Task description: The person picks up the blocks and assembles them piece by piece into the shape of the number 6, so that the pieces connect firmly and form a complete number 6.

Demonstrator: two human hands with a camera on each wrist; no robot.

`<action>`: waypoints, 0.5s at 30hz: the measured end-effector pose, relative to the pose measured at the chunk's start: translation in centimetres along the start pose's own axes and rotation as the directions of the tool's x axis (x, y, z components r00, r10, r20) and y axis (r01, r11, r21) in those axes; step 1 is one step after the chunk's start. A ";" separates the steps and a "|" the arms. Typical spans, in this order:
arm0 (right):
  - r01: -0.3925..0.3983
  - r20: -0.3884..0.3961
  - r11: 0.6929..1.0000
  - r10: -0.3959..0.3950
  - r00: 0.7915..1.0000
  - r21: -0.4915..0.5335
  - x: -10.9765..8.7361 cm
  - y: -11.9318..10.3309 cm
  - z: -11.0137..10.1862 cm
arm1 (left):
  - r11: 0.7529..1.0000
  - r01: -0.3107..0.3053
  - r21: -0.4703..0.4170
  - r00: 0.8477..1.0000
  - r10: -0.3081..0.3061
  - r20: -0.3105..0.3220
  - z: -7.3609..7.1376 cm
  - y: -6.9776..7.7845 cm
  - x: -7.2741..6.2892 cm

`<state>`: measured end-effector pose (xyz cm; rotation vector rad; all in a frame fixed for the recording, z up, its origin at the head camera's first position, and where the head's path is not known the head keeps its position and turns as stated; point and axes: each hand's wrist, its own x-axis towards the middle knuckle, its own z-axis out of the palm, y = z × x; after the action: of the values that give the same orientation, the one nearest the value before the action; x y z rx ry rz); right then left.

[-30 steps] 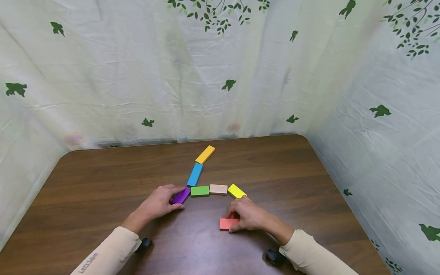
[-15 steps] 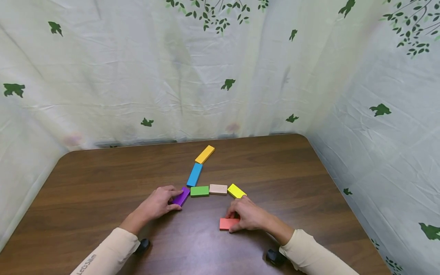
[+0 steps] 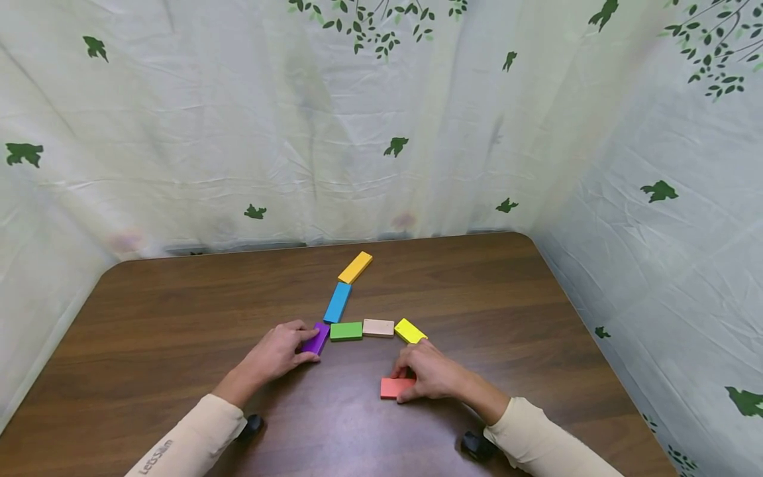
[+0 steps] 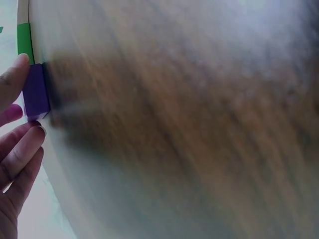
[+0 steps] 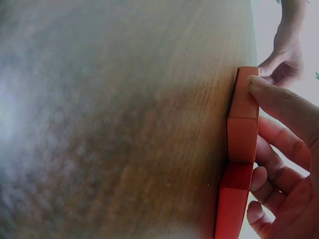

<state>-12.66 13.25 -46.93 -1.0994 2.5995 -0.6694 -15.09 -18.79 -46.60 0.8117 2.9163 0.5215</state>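
My left hand (image 3: 275, 352) pinches a purple block (image 3: 317, 339) between thumb and fingers. One end of that block meets the corner where the blue block (image 3: 338, 303) and green block (image 3: 346, 332) come together. On the right, the thumb and fingers of my right hand (image 3: 434, 373) hold a coral block (image 3: 391, 389) lying flat on the table. In the right wrist view a deeper red block (image 5: 233, 211) butts against the coral block's end, beside the curled fingers; the hand hides it in the head view.
An orange block (image 3: 356, 267) continues from the blue one toward the back edge. To the right of the green block lie a pale pink block (image 3: 378, 328) and a yellow block (image 3: 410, 330), close by my right hand. A white leaf-print curtain (image 3: 357, 165) surrounds the wooden table (image 3: 208, 298).
The purple block has turned slightly, its near end shifting to the right, with my left fingers following it. My right hand and the other blocks stay in place.
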 end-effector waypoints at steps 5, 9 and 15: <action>-0.008 0.001 1.000 0.008 1.000 0.003 0.0 -0.1 0.0 | 1.000 -0.006 0.010 1.000 0.006 -0.020 0.0 0.1 0.1; -0.015 0.007 1.000 0.015 1.000 0.005 0.1 -0.2 -0.1 | 1.000 -0.004 0.016 1.000 0.004 -0.025 0.1 0.1 0.2; -0.006 0.002 1.000 0.006 1.000 -0.002 0.1 -0.1 -0.1 | 1.000 0.004 0.025 0.999 -0.003 -0.034 0.2 0.2 0.3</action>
<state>-12.72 13.17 -46.82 -1.0916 2.6011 -0.6638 -15.22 -18.37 -46.69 0.8091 2.9606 0.5041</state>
